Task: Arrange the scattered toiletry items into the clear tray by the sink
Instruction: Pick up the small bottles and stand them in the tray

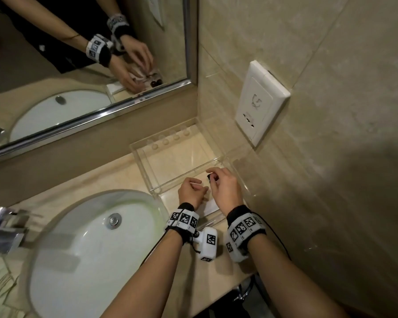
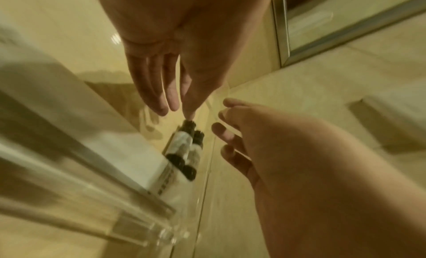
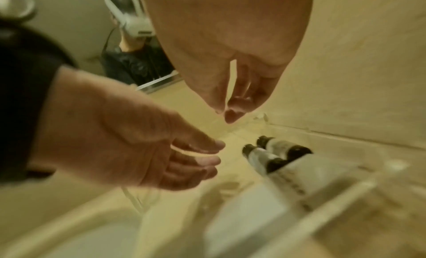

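- the clear tray [image 1: 141, 160] sits in the corner of the counter, right of the sink [image 1: 62, 267] and under the wall socket [image 1: 260, 104]
- both hands are hovering over the tray's near section
- already in that section: two small bottles [image 3: 269, 155] with black caps and white labels, lying side by side, plus a white box [image 3: 308, 176] right up against their bottom ends
- left hand [image 2: 161, 65] has relaxed, mostly straight fingers and isn't grasping anything. In the left wrist view its index tip looks like it's touching one bottle cap [image 2: 189, 124], but that could just be overlap since the shot is blurry
- right hand [image 3: 232, 66] has its fingers hanging down loosely together with nothing between them, just above and beside the bottles
- looks like the bottles have just been put down, or they're getting a last nudge straight
- so the task is partway done at least: three items are in, and the big back section of the tray still looks bare
- what's left is hard to call. There's some blurry stuff at the far left past the faucet [image 1: 5, 226] that might be more toiletries to bring over
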Motion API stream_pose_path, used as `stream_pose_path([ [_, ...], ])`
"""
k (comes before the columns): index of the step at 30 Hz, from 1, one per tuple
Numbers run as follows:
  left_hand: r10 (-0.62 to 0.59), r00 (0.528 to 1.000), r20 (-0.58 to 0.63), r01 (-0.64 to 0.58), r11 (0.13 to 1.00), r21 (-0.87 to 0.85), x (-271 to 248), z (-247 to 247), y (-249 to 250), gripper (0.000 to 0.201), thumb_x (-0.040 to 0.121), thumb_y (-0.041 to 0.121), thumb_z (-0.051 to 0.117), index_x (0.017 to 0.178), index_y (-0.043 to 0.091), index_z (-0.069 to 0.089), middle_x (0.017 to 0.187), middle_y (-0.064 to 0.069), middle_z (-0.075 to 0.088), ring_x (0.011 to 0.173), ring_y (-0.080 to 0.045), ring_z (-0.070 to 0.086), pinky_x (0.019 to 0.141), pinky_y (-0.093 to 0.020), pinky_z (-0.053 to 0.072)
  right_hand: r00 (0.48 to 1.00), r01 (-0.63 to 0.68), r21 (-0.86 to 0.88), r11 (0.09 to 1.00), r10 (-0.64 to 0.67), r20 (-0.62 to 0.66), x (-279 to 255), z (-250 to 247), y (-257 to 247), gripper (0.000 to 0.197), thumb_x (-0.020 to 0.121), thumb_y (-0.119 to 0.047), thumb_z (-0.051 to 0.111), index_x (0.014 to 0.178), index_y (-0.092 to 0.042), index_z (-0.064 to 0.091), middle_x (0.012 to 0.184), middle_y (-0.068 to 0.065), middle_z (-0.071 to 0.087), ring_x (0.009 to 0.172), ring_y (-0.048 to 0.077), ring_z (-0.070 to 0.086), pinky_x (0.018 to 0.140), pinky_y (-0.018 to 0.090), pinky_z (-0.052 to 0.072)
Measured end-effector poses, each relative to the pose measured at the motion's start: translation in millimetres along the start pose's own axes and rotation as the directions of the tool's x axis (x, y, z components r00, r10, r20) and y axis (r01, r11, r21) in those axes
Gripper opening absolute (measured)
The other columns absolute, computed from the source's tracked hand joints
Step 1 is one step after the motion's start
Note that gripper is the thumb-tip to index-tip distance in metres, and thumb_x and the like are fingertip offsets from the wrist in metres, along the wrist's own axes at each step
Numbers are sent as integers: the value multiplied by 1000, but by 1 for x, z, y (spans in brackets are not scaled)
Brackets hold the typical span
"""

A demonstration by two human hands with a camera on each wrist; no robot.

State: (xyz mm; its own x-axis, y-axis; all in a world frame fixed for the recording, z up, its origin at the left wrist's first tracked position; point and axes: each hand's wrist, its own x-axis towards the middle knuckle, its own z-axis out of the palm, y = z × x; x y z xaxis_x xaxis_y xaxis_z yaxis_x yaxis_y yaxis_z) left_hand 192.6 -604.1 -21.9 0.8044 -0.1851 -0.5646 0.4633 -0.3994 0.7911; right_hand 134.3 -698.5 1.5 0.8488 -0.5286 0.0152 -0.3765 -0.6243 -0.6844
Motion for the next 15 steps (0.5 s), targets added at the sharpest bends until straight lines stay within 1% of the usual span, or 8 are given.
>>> stream_pose_path([
  [2,33,998,-51,-34,999,-20,-8,-24,0,22,77,5,72,97,7,62,77,-5,65,70,-29,68,65,-39,60,1000,1,160,987,1,-10,0,5,-14,18,93,-15,56,105,-21,68,98,-5,65,70,4,61,65,15,52],
  [3,54,995,-84,-56,998,-20,-13,-37,-1,20,78,5,72,96,6,63,75,-3,65,67,-26,66,60,-33,59,1000,-2,215,977,3,-5,-1,8,-21,15,93,-16,57,103,-20,68,97,-5,67,71,4,62,65,14,50],
  [4,74,990,-121,-76,997,-16,-18,-52,-2,18,79,5,72,94,6,64,73,-1,64,63,-21,64,55,-27,56,1000,-3,255,967,1,7,-3,13,-28,14,92,-18,59,102,-20,68,95,-5,68,74,6,63,66,17,52],
  [6,95,977,-189,-103,994,-30,-31,-84,-6,12,80,7,71,90,8,64,70,-1,62,61,-18,60,51,-21,51,998,11,314,949,-28,52,-6,26,-45,12,91,-19,60,100,-20,68,91,-4,70,77,10,65,69,25,55],
  [7,94,971,-220,-107,993,-48,-39,-100,-9,10,81,7,71,88,9,64,70,-2,62,62,-19,60,52,-21,50,996,18,336,942,-48,82,-9,34,-55,11,91,-19,60,99,-20,68,88,-4,70,77,10,65,68,25,55],
  [10,77,935,-346,-109,991,-75,-67,-149,-21,9,82,8,70,88,9,63,72,-3,63,62,-20,60,51,-20,49,976,53,399,916,-132,173,-21,56,-94,10,91,-17,61,97,-20,69,85,-3,71,77,11,66,65,17,51],
  [12,57,900,-431,-107,990,-93,-89,-181,-31,7,81,8,69,86,10,64,74,-5,64,61,-21,60,53,-23,50,956,74,457,887,-194,221,-35,72,-122,9,90,-16,62,94,-19,69,84,-2,71,76,13,66,65,18,51],
  [15,13,841,-541,-94,988,-123,-121,-223,-51,7,81,9,68,87,9,64,75,-8,65,57,-18,60,51,-23,50,908,101,504,858,-286,306,-61,97,-159,7,90,-17,62,91,-20,68,84,-3,71,76,12,66,63,10,48],
])
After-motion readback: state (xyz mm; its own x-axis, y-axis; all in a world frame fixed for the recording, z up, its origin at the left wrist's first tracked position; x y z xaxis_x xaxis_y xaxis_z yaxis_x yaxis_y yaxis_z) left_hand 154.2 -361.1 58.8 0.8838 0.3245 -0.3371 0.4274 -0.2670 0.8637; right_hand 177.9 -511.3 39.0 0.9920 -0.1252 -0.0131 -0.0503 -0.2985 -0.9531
